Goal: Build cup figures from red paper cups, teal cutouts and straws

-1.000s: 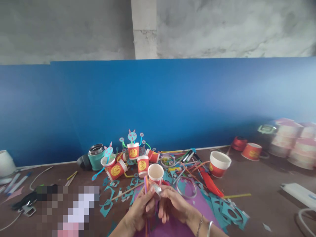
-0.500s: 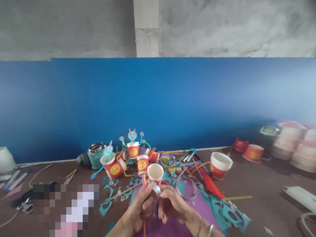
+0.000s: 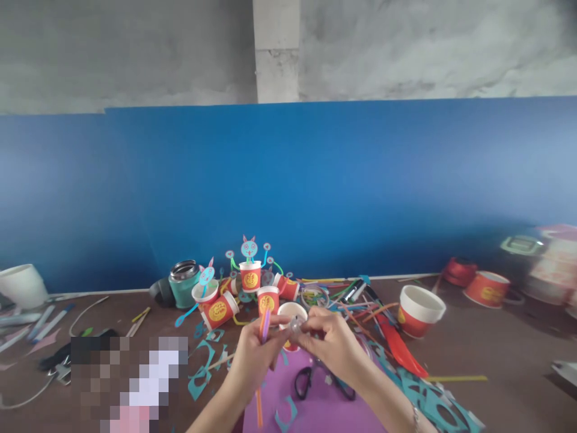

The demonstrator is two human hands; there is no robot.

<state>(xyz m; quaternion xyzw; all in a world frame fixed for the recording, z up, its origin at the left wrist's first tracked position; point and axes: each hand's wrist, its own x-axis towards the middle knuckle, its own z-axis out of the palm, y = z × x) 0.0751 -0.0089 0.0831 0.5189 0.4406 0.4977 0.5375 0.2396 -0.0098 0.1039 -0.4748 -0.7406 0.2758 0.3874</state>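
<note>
My left hand (image 3: 256,352) is closed around a few orange and purple straws (image 3: 265,325), which stick out above and below the fist. Between my fingertips is a small, clear, shiny piece (image 3: 296,325), too small to name. The fingers of my right hand (image 3: 331,343) pinch it from the right side, while my left fingertips touch it too. Just behind, a red and white paper cup (image 3: 293,311) stands partly covered by my hands. Below them, black-handled scissors (image 3: 303,383) lie on a purple sheet (image 3: 324,415), their blades partly hidden by my right hand.
Paper cups with blue cat-face cutouts (image 3: 249,248) cluster at the back. A teal jar (image 3: 184,285) stands left of them. Teal scraps (image 3: 433,397), a red spoon-like piece (image 3: 403,349) and loose straws spread to the right, near stacked white-rimmed cups (image 3: 419,307). Pens (image 3: 47,325) lie far left.
Both hands have risen slightly, with the shiny piece still between them. The scissors on the purple sheet now show below. The whole view has shifted a little to the left.
</note>
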